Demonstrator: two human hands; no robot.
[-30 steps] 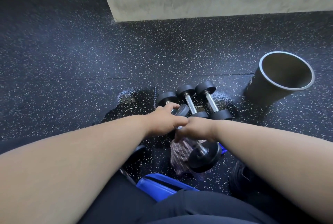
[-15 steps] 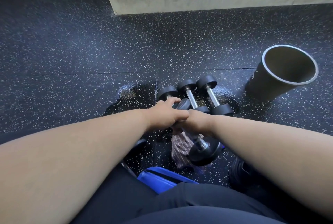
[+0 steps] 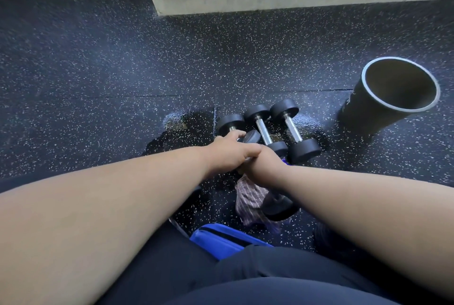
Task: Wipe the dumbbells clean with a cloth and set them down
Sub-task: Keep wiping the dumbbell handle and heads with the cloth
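- Gripping one dumbbell (image 3: 275,202) by its handle, both hands meet: left hand (image 3: 231,154), right hand (image 3: 264,164) fingers curled.
- Striped cloth (image 3: 248,200) hangs under it, above the floor (image 3: 98,71).
- Three dumbbells (image 3: 264,127) lie just beyond.

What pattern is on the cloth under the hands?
The cloth is striped, brownish-purple with pale lines, seen best in the head view.

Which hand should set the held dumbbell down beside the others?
Left, probably. The left hand grips the held dumbbell at its far end, right beside the floor dumbbells. The right hand holds the cloth around its handle.
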